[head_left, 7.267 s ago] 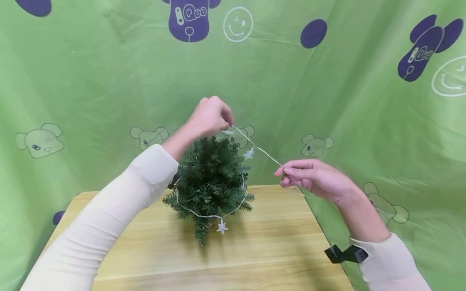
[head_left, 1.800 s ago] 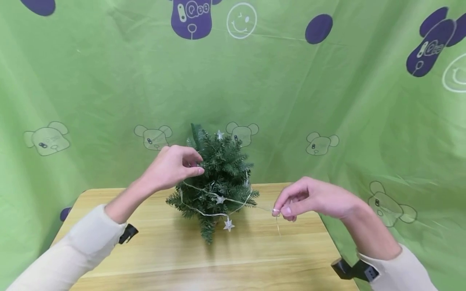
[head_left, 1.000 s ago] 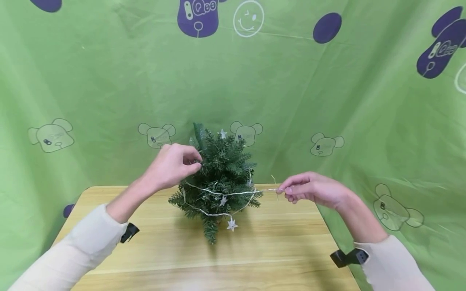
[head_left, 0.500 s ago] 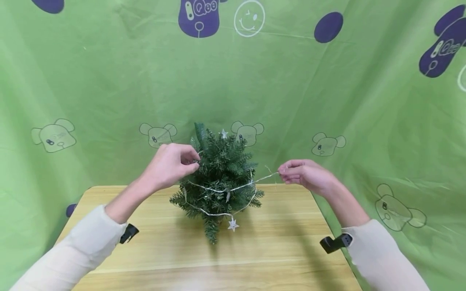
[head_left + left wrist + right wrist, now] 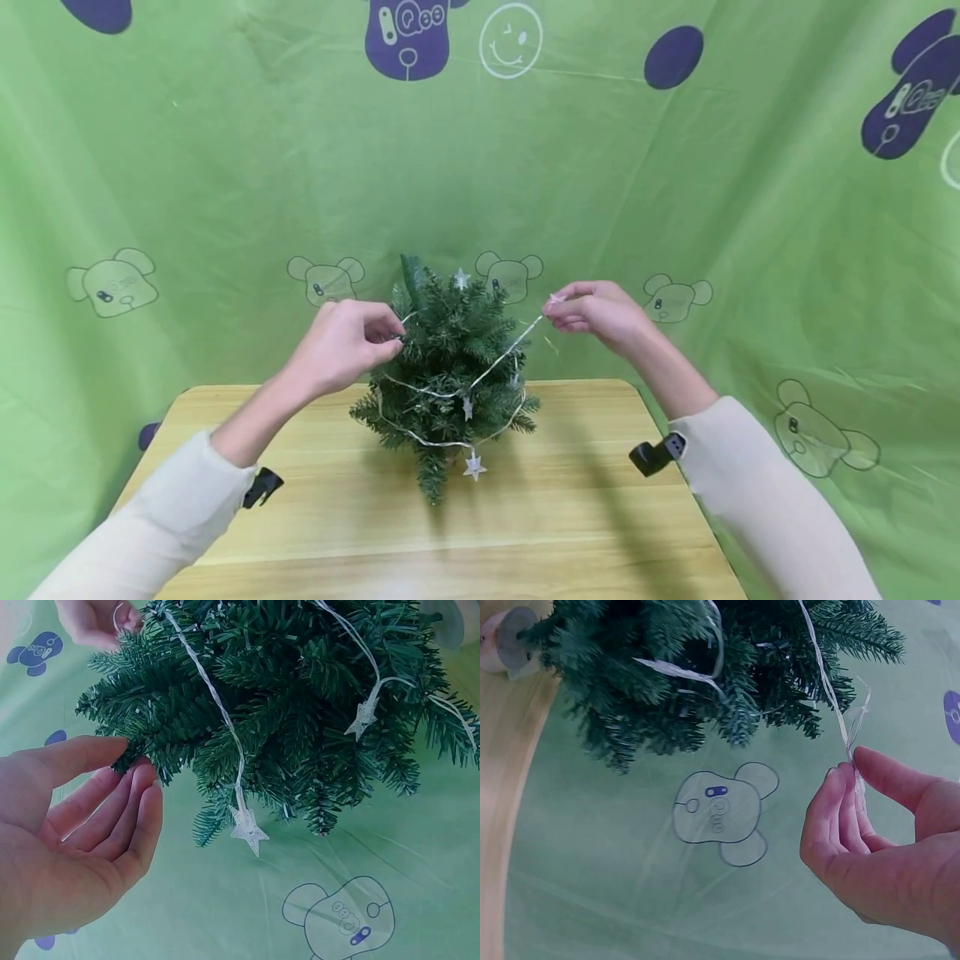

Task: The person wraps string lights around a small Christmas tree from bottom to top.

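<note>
A small artificial Christmas tree [image 5: 453,346] stands on the wooden table with a star string light [image 5: 490,367] looped round it. My right hand [image 5: 603,315] pinches the end part of the string, up and to the right of the tree. From those fingertips the wire slants down across the tree's front. In the left wrist view, my left hand [image 5: 82,832] pinches a branch tip [image 5: 133,754] at the tree's side between thumb and fingers. One star [image 5: 474,466] hangs at the lower front, another star [image 5: 461,277] sits near the top.
The light wooden table [image 5: 315,517] reaches back to a green printed curtain [image 5: 225,167]. In the right wrist view, the tree's round wooden base [image 5: 510,641] shows at the upper left. A loose wire end [image 5: 864,697] sticks up beside my right fingertips.
My right hand has risen and moved left, bringing the string from level across the tree to an upward slant. My left hand, earlier above the tree with the string, has stayed at its left side lately.
</note>
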`<state>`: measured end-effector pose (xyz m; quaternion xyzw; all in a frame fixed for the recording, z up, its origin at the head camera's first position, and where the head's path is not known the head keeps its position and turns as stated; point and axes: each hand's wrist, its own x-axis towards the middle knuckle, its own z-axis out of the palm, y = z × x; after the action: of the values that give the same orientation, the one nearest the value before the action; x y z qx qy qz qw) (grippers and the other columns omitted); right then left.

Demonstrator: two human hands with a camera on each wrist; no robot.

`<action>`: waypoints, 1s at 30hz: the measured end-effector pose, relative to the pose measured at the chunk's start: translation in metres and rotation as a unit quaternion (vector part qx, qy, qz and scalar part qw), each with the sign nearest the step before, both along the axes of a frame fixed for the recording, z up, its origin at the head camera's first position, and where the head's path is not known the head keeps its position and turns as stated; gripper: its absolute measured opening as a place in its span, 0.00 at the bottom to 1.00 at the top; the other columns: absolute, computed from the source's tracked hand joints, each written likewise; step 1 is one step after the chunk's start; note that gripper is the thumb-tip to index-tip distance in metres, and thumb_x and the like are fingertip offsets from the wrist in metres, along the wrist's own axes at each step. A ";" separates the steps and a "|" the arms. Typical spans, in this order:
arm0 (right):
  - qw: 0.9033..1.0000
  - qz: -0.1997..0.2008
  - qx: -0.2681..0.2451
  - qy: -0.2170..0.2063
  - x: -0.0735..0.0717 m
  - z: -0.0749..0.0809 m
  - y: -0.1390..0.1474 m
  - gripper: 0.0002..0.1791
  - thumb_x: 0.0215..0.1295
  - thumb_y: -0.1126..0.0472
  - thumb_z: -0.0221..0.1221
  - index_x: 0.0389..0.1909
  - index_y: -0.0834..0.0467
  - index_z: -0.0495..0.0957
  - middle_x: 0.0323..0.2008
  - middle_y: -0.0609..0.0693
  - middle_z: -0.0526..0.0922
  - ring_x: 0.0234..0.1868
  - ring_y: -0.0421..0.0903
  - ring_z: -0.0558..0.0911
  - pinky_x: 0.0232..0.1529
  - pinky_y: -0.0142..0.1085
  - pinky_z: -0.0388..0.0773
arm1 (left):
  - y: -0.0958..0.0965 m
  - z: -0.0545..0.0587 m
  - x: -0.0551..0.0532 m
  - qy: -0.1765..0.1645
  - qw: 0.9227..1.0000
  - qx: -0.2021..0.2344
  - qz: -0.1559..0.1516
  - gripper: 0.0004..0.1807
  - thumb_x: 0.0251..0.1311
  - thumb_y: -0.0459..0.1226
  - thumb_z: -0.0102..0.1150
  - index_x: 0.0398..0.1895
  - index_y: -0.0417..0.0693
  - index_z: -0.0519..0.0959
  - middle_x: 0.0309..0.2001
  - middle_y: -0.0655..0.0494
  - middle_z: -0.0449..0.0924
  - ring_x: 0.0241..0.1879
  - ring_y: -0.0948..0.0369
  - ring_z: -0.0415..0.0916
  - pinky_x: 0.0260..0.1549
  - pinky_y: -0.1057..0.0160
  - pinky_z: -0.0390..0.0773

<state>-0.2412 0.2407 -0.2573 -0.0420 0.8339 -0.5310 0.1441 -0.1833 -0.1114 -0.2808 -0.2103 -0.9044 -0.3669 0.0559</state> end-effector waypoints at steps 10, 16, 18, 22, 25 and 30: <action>0.993 0.018 0.109 0.045 -0.010 0.023 -0.041 0.16 0.66 0.55 0.66 0.51 0.57 0.79 0.49 0.54 0.84 0.46 0.49 0.83 0.63 0.53 0.75 | -0.005 -0.001 -0.001 0.004 1.000 -0.003 0.007 0.08 0.60 0.34 0.68 0.42 0.44 0.86 0.36 0.53 0.89 0.35 0.59 0.85 0.38 0.59 0.87; 0.990 0.026 0.122 0.069 -0.013 0.030 -0.063 0.16 0.65 0.58 0.66 0.50 0.59 0.79 0.48 0.57 0.85 0.44 0.50 0.83 0.54 0.45 0.82 | -0.005 0.000 -0.001 -0.001 1.000 0.001 0.006 0.08 0.60 0.34 0.68 0.42 0.44 0.87 0.35 0.54 0.89 0.34 0.60 0.85 0.37 0.60 0.87; 0.989 0.029 0.121 0.078 -0.013 0.031 -0.069 0.16 0.65 0.59 0.67 0.50 0.61 0.79 0.44 0.57 0.85 0.42 0.50 0.84 0.51 0.42 0.83 | -0.004 0.000 -0.001 -0.003 1.000 0.001 0.003 0.07 0.60 0.34 0.68 0.41 0.45 0.87 0.35 0.54 0.89 0.34 0.60 0.85 0.38 0.60 0.86; 0.990 0.031 0.110 0.088 -0.014 0.031 -0.081 0.15 0.64 0.61 0.68 0.49 0.62 0.79 0.41 0.57 0.86 0.40 0.50 0.84 0.48 0.40 0.84 | -0.001 0.000 0.000 -0.004 1.000 0.003 -0.001 0.07 0.59 0.34 0.68 0.41 0.44 0.86 0.35 0.54 0.89 0.35 0.60 0.85 0.39 0.60 0.87; 0.991 0.030 0.093 0.089 -0.014 0.030 -0.088 0.15 0.64 0.65 0.67 0.50 0.63 0.79 0.43 0.59 0.87 0.40 0.49 0.85 0.49 0.40 0.85 | 0.001 0.001 0.000 -0.003 1.000 0.004 -0.004 0.07 0.59 0.33 0.68 0.41 0.44 0.86 0.35 0.53 0.88 0.35 0.59 0.85 0.39 0.59 0.87; 0.992 0.036 0.081 0.088 -0.011 0.030 -0.094 0.17 0.64 0.69 0.65 0.54 0.64 0.79 0.46 0.61 0.86 0.42 0.50 0.86 0.51 0.41 0.86 | 0.003 0.003 0.000 -0.001 1.000 0.003 -0.011 0.07 0.59 0.33 0.68 0.41 0.44 0.86 0.34 0.54 0.88 0.35 0.60 0.84 0.39 0.59 0.86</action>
<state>-0.2517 0.1470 -0.2269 -0.1065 0.8817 -0.4503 0.0917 -0.1836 -0.1089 -0.2781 -0.2198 -0.9009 -0.3708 0.0517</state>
